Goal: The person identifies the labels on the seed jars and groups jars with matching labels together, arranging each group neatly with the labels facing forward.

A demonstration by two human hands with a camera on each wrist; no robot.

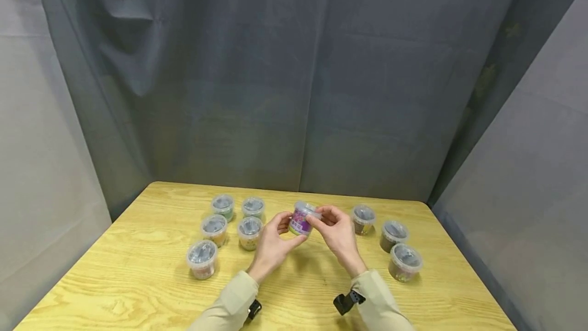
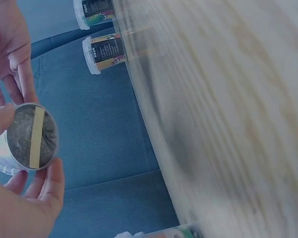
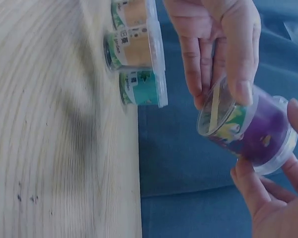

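Note:
A small round plastic tub [image 1: 300, 221] with a purple label and clear lid is held tilted above the middle of the table. My left hand [image 1: 274, 248] holds it near the base, its thumb and fingers on either side. At the lid end, my right hand [image 1: 340, 236] pinches it between thumb and fingers. The left wrist view shows the tub's dark underside [image 2: 22, 139], crossed by a pale yellow strip. Seen from the right wrist, purple contents or wrapping [image 3: 265, 129] fill the side towards the lid.
Several similar lidded tubs stand left of my hands, including a pinkish one [image 1: 202, 259] nearest me and an orange one [image 1: 214, 230]. Three more, one with a dark body [image 1: 390, 239], stand to the right on the wooden table [image 1: 138, 269]. A grey curtain [image 1: 294, 91] hangs behind.

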